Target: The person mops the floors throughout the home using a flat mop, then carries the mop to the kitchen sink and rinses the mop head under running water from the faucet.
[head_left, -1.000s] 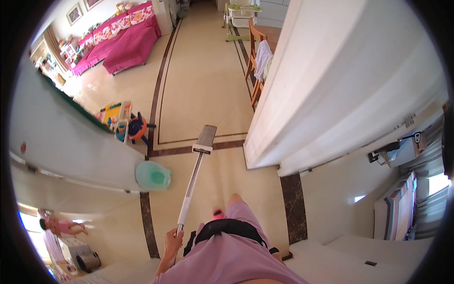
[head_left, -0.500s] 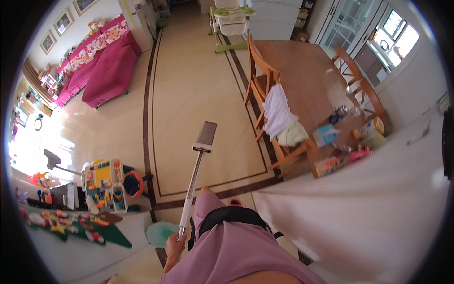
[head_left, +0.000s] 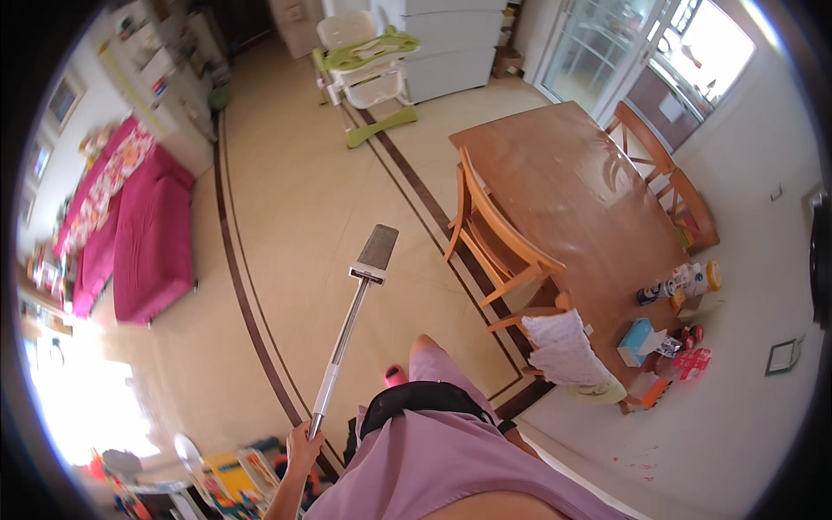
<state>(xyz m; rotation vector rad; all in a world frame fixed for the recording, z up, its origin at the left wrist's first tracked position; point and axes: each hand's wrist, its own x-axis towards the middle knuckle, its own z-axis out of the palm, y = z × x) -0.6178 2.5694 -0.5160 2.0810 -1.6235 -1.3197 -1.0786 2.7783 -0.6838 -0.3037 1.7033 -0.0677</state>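
My left hand (head_left: 303, 446) is closed around the silver and white handle of a flat mop (head_left: 336, 357). The handle slants up and away from me, ending in a narrow head with a grey pad (head_left: 380, 247). Beyond my legs, that head appears over the beige tiled floor (head_left: 295, 191); whether it touches the tiles I cannot tell. On the right side a bit of my arm shows beside my waist, but my right hand is out of sight.
A wooden dining table (head_left: 555, 165) with chairs (head_left: 494, 234) stands to the right, one chair draped with a white cloth (head_left: 565, 347). Ahead is a green and white high chair (head_left: 368, 65). At left are a magenta sofa (head_left: 156, 234) and, lower, a toy table (head_left: 230, 481).
I have moved forward and the view has turned. The high chair and dining table look nearer, while the toy table has slid toward the lower edge. The mop stays in my left hand.
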